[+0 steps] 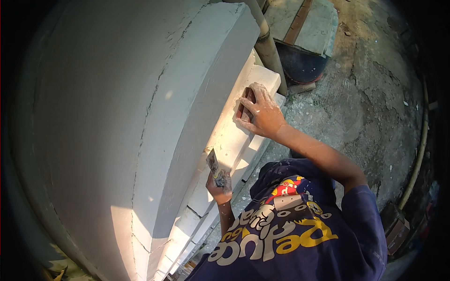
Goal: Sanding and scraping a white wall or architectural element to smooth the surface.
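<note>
My right hand (262,110), dusted white, grips a dark reddish-brown block (246,105), which looks like a sanding block. It rests against the face of a stepped white wall moulding (230,138). Closer to my body, my left hand (220,186) is wrapped around the handle of a putty knife (213,161). The flat blade points up and away from me, near the moulding's inner edge; I cannot tell whether it touches. Sunlight falls on the moulding around both hands. The block's underside is hidden.
A broad white ledge (197,84) with a long crack borders the moulding on the left. Beyond the moulding stand a pipe (269,52) and a dark drum (302,65) topped with boards (316,28). Rough concrete ground (351,116) lies right, with a long pole (420,154) at its edge.
</note>
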### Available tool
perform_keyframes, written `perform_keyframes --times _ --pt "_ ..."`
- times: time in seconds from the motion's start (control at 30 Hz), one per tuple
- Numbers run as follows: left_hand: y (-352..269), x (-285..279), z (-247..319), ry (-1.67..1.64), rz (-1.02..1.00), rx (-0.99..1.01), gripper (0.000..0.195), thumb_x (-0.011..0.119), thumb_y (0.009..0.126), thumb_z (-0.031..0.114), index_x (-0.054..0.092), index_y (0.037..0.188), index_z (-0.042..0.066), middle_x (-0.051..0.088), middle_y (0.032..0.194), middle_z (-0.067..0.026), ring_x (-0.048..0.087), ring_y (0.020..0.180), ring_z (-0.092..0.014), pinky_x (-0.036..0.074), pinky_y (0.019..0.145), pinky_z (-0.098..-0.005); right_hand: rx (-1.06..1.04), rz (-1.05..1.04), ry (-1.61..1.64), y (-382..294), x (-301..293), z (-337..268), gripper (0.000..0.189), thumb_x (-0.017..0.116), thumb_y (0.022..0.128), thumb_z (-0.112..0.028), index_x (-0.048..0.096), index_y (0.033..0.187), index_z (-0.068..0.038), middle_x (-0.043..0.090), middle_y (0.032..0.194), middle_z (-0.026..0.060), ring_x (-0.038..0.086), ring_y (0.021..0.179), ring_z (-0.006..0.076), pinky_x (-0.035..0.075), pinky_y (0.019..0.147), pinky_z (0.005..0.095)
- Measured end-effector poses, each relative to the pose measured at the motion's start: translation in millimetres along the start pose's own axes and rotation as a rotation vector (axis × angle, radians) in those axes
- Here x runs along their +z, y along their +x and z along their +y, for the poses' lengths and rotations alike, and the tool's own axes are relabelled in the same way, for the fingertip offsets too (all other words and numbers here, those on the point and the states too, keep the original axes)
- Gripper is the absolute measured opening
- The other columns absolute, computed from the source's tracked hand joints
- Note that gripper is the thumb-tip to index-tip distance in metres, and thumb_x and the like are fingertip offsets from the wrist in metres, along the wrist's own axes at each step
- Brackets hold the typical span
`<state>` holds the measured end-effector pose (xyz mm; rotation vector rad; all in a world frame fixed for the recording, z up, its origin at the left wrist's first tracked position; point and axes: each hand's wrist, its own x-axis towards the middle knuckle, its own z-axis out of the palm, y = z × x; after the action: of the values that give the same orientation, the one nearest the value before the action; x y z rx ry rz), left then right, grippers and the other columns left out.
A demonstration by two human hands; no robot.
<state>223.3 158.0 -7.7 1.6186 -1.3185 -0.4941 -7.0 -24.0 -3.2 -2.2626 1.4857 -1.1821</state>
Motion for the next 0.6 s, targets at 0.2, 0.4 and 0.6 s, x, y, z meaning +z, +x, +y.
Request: perform_keyframes --times 0.2,0.4,0.6 --pt "3 3 9 0.024 -0.050 0.005 0.015 0.072 0.085 0.008 0.062 0.088 -0.002 0.058 0.074 -0.0058 0.052 0.065 -0.014 0.045 0.063 -0.0277 0.155 0.035 0.043 -2 -2 -3 0.056 0.077 0.082 -0.046 0.066 0.123 -0.010 0.046 0.138 0.0262 0.047 0.132 0.0471 0.044 0.109 0.0531" --pt "3 -10 10 0.007 -0.120 -0.061 0.015 0.073 0.085 0.008 0.062 0.090 -0.001 0.058 0.074 -0.0059 0.052 0.066 -0.014 0.045 0.064 -0.0296 0.029 0.078 -0.097 -10 -18 22 0.053 0.083 0.075 -0.038 0.070 0.121 -0.015 0.046 0.139 0.0234 0.045 0.135 0.0436 0.042 0.112 0.0521" --pt "15 -21 10 0.040 -0.305 -0.040 0.016 0.074 0.084 0.007 0.061 0.089 0.000 0.057 0.072 -0.0090 0.052 0.063 -0.022 0.044 0.062 -0.0321 0.207 0.100 0.024 -14 5 -21 0.050 0.084 0.076 -0.042 0.072 0.114 -0.012 0.044 0.139 0.0235 0.046 0.133 0.0458 0.044 0.110 0.0517"
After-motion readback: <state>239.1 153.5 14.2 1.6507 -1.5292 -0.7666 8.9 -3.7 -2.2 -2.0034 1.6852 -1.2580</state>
